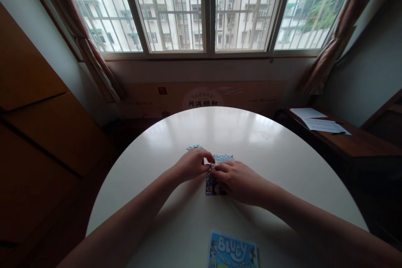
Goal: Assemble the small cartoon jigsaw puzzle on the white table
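A partly covered jigsaw puzzle (216, 188) lies on the white round table, its picture dark below and light blue at the top. My left hand (196, 162) is at its left edge, thumb and index finger pinched around a small puzzle piece. My right hand (235, 178) rests over the right side of the puzzle, fingers bent and touching its surface near that piece; whether they hold anything is hidden. Just beyond my left hand sits a small pile of loose light-blue puzzle pieces (195, 146).
A blue "Bluey" box or booklet (234, 251) lies near me on the white table (150, 146). At the right is a brown wooden desk (351, 144) with papers (325, 125) and a pen. A barred window and curtains are beyond.
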A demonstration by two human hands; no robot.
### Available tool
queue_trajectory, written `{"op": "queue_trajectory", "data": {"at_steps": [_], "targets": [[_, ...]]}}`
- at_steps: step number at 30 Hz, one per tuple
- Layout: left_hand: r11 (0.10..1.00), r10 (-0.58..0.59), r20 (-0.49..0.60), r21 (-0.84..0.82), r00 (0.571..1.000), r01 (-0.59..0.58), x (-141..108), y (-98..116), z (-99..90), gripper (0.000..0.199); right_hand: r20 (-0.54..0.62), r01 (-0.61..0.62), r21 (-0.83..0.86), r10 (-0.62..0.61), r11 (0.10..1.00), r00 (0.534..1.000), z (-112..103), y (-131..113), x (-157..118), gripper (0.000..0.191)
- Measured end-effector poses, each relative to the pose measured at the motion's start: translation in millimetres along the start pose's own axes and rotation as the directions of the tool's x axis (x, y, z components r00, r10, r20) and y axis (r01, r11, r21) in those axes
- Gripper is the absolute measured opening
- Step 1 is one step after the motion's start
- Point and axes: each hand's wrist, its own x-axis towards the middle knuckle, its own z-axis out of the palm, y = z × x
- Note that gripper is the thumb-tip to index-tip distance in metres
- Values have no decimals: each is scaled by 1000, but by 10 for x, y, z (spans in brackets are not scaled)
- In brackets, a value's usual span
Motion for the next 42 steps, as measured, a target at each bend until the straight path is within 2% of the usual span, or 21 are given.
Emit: {"op": "queue_trajectory", "data": {"at_steps": [8, 16, 22, 28, 38, 42], "targets": [[1000, -5, 35, -14, 999, 5, 18, -67, -20, 20, -9, 20, -35, -20, 999, 1000, 28, 28, 1, 36], [999, 17, 36, 46, 999, -18, 4, -46, -46, 22, -6, 10, -29, -10, 1000, 1000, 8, 7, 1, 37], [999, -17, 48, 44, 999, 15, -2, -25, -71, 18, -13, 7, -36, -8, 999, 1000, 25, 19, -5, 39], [996, 34, 34, 81, 999, -36, 4, -42, -68, 16, -4, 10, -45, -10, 999, 1000, 6, 4, 2, 37], [999, 9, 54, 43, 999, -11, 10, -100, -87, 15, -1, 14, -64, -14, 998, 1000, -2, 0, 9, 37], [998, 33, 57, 52, 998, -36, 3, -78, -88, 14, 5, 4, -74, -4, 997, 1000, -4, -3, 11, 36]]}}
